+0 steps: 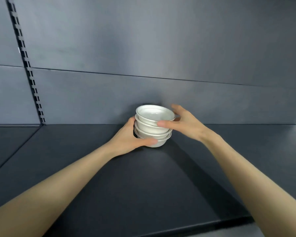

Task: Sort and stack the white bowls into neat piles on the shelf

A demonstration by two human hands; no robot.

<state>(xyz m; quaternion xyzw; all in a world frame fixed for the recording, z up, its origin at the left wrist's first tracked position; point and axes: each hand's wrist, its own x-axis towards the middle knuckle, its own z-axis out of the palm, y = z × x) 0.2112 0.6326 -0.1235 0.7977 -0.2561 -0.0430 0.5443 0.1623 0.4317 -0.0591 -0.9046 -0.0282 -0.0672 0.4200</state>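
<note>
A stack of white glazed ceramic bowls (pixel 153 125) sits on the dark grey shelf (pixel 143 185), near its back wall (pixel 161 48). The left hand (pixel 132 139) grips its base and the right hand (pixel 183 122) grips its upper bowls. The bowls are probably slick and brittle, so support them from below.

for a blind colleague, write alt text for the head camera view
Two bare hands hold a stack of white bowls near the back of a dark grey shelf, the left hand gripping its base and the right hand cupping its upper bowls. Behind is a grey back panel with a slotted upright at left.
</note>
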